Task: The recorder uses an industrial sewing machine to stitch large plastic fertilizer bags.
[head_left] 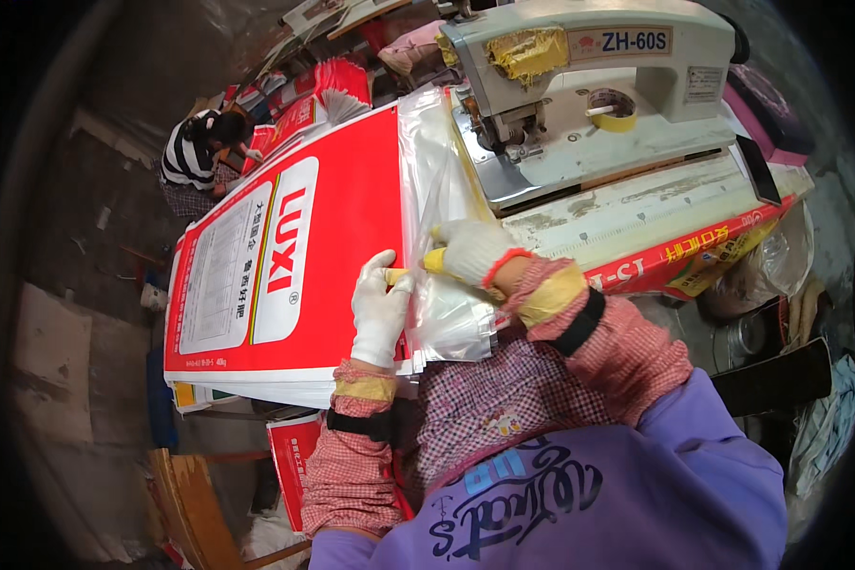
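Note:
A stack of large red-and-white printed bags (353,199) lies in front of me, reaching to the left. Clear plastic liners (434,133) stick out along the right edge of the stack. My left hand (380,312), in a white glove with yellowed fingertips, is closed on the top bag near its right edge. Close beside it, my right hand (473,251), gloved the same way, pinches the clear plastic. The fingertips of both hands are partly hidden, and the hands are slightly apart.
A pale sewing machine (589,57) stands at the far right, with a roll of yellow tape (612,110) on its bed. A dark phone-like slab (758,171) lies beside it. At the far left, another person (199,152) bends over more red bags (299,116). A wooden chair (192,508) stands near left.

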{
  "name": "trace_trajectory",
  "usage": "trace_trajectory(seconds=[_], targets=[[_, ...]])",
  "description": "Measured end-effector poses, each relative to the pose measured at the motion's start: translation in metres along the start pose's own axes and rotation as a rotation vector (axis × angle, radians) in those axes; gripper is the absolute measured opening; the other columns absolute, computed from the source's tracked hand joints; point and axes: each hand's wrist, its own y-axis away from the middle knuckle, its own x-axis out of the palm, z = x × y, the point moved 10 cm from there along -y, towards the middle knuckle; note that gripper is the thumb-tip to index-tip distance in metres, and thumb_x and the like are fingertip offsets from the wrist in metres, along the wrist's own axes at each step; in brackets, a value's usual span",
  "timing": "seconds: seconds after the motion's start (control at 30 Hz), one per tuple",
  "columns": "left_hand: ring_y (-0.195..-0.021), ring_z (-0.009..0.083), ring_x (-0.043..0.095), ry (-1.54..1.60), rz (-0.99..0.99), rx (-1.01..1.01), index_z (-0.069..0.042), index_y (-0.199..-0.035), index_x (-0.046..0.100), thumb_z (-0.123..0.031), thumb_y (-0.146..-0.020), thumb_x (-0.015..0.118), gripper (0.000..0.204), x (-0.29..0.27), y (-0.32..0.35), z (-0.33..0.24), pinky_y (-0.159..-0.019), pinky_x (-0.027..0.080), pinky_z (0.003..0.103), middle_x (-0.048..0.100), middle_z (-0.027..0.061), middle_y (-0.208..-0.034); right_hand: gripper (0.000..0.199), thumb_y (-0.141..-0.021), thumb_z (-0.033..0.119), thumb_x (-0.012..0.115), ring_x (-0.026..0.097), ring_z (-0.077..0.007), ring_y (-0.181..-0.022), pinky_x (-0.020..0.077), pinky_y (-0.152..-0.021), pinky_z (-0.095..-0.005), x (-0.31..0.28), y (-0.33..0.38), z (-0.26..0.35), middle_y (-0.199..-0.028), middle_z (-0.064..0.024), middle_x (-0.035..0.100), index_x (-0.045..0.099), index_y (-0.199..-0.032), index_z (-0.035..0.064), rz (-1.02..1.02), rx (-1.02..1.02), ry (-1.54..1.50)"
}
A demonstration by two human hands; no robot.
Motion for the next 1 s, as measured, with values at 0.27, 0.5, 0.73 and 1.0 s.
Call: trace_trajectory(seconds=[0.27, 0.5, 0.73, 1.0], targets=[[-0.078, 0.0137, 0.057, 0.662, 0.314, -0.118, 0.005, -0.096, 0.057, -0.021, -0.085, 0.057, 0.027, -0.004, -0.004, -0.011, -0.07, 0.047, 0.026, 0.062, 0.006, -0.087, 0.032, -0.071, 0.036, 0.06, 0.062, -0.0302, -0.071, 0.0471, -0.066, -0.0389, 0.019, -0.003, 0.041, -0.077, -0.0149, 0.064, 0.063, -0.084, 0.0075, -0.012, -0.068, -0.21], [-0.07, 0.0113, 0.057, 0.942, -0.004, -0.072, 0.0, -0.087, 0.058, -0.015, -0.084, 0.056, 0.015, -0.114, -0.029, -0.029, -0.066, 0.046, 0.025, 0.06, 0.0042, -0.078, 0.031, -0.07, 0.035, 0.064, 0.061, -0.0271, -0.08, 0.0464, -0.07, -0.0364, 0.009, 0.018, -0.001, -0.081, -0.0134, 0.063, 0.061, -0.082, 0.007, 0.146, 0.267, 0.059], [-0.062, 0.0078, 0.051, 0.445, 0.019, 0.115, -0.001, -0.079, 0.051, -0.011, -0.083, 0.058, 0.012, -0.128, -0.021, -0.087, -0.059, 0.042, 0.021, 0.056, 0.0025, -0.071, 0.032, -0.068, 0.023, 0.06, 0.06, -0.0284, -0.084, 0.0451, -0.08, -0.0384, 0.049, 0.057, 0.156, -0.086, -0.0144, 0.063, 0.062, -0.096, 0.0078, 0.075, -0.785, 0.336], [-0.072, 0.0092, 0.055, 0.324, 0.226, 0.065, 0.001, -0.084, 0.052, -0.001, -0.078, 0.059, 0.01, -0.146, 0.041, -0.096, -0.066, 0.046, 0.023, 0.059, 0.0055, -0.08, 0.021, -0.069, 0.027, 0.062, 0.061, -0.0284, -0.064, 0.0467, -0.057, -0.0368, 0.087, 0.079, 0.187, -0.073, -0.0116, 0.064, 0.066, -0.081, 0.0101, 0.492, -1.191, 0.001]])
